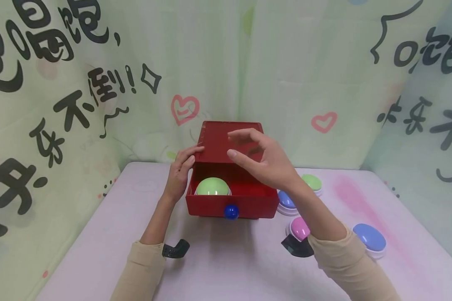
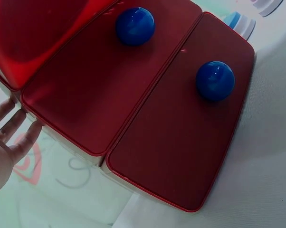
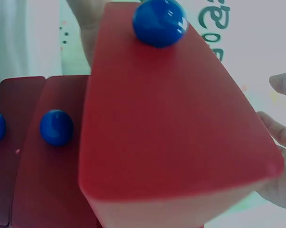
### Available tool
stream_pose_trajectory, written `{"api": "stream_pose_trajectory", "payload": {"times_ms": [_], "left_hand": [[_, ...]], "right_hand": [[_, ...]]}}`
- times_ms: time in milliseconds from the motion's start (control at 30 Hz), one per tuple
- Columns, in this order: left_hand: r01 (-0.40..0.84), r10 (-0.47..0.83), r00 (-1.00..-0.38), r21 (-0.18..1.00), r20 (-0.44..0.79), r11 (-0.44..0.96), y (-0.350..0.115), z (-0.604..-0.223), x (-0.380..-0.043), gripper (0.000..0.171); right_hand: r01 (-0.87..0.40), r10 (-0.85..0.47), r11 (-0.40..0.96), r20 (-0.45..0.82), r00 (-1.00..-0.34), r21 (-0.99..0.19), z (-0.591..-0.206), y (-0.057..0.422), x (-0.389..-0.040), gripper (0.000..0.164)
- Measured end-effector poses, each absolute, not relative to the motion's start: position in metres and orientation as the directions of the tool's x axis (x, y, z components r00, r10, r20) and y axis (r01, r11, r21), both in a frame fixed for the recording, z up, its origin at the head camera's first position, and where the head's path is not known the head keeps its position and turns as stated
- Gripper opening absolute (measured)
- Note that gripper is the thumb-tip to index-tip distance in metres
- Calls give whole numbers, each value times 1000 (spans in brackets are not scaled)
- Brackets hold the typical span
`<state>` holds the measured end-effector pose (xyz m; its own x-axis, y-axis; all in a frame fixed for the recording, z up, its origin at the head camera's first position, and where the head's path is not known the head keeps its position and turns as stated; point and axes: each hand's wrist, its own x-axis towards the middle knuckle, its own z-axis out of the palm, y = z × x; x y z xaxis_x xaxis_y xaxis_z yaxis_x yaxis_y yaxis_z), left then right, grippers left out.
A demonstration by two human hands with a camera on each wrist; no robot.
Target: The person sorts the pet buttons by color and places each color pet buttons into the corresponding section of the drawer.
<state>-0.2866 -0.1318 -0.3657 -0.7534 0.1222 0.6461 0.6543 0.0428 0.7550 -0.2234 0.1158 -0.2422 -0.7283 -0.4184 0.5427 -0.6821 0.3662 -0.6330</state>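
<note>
A red drawer cabinet [image 1: 220, 142] stands on the table with its top drawer [image 1: 207, 205] pulled out. Inside the drawer, at its left, sits a green domed button [image 1: 212, 186] with a white base. My left hand [image 1: 178, 175] rests on the cabinet's left side; the left wrist view shows its fingertips [image 2: 31, 133] touching that side. Above the right part of the drawer hovers my right hand [image 1: 263, 159], its fingers loosely bent, with nothing held. In the right wrist view this hand [image 3: 281, 147] appears beside the drawer front [image 3: 166, 118] with its blue knob [image 3: 159, 23].
Right of the cabinet lie a blue button [image 1: 286, 200], a green button [image 1: 312, 182], a pink button [image 1: 299, 228] and, farther right, another blue button [image 1: 370, 236]. Two lower drawers with blue knobs [image 2: 215, 80] are closed. A printed curtain [image 1: 286, 83] surrounds the table.
</note>
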Motion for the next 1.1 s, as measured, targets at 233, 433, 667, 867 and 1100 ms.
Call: {"api": "stream_pose_trajectory", "payload": {"times_ms": [233, 433, 667, 867, 1100], "left_hand": [[655, 124, -753, 755, 646, 42, -131, -366, -287, 42], [653, 125, -754, 756, 645, 45, -131, -366, -286, 43], [654, 119, -754, 755, 646, 42, -130, -366, -286, 42], [657, 120, -751, 753, 649, 36, -130, -367, -287, 43], [657, 113, -752, 753, 650, 40, -131, -367, -287, 43]], "right_hand": [[-574, -306, 293, 494, -814, -765, -237, 138, -225, 45], [-536, -219, 238, 492, -842, -810, -236, 152, -230, 44], [-518, -145, 253, 497, -855, -817, -248, 168, -250, 43], [-489, -65, 336, 498, -865, -805, -260, 182, -263, 42], [-534, -58, 574, 619, -783, -621, -275, 195, -277, 42]]}}
